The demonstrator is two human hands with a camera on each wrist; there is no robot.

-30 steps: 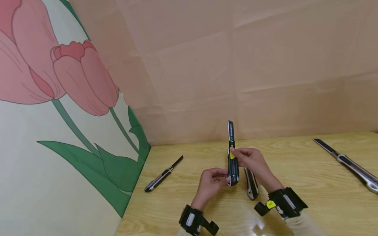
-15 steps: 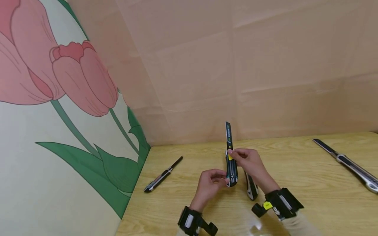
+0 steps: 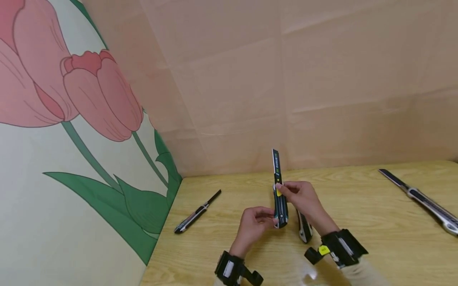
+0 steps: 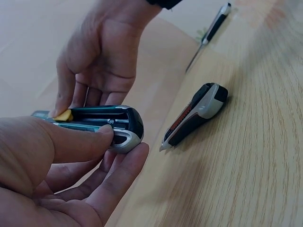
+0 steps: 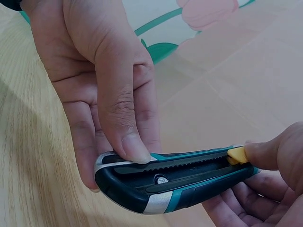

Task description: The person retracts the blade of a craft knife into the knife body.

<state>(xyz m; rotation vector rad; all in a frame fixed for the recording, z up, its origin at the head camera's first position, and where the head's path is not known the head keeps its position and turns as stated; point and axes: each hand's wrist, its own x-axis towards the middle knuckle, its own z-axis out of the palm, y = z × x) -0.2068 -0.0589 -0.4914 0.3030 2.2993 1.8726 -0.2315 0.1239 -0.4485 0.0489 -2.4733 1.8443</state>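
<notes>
Both hands hold a black and teal utility knife (image 3: 281,212) above the table, its long blade (image 3: 276,161) pointing up and away. At the butt end, my left hand (image 3: 252,224) pinches the handle between thumb and fingers. My right hand (image 3: 305,198) grips it farther up, the thumb on the yellow slider (image 5: 237,155). In the right wrist view the slider sits at the far end of the open track in the handle. Just below the right hand lies a second utility knife (image 3: 305,228), grey and black, partly hidden by that hand in the head view.
A slim utility knife (image 3: 195,216) with its dark blade out lies at the left of the wooden table (image 3: 200,254). Toward the right edge is a larger one (image 3: 429,204), blade also extended. Brown sheeting (image 3: 229,99) rises behind; a tulip-printed wall (image 3: 32,222) borders the left.
The held knife has shifted slightly left and down, and both hands have moved with it. Their grip looks the same. The knives on the table have stayed put.
</notes>
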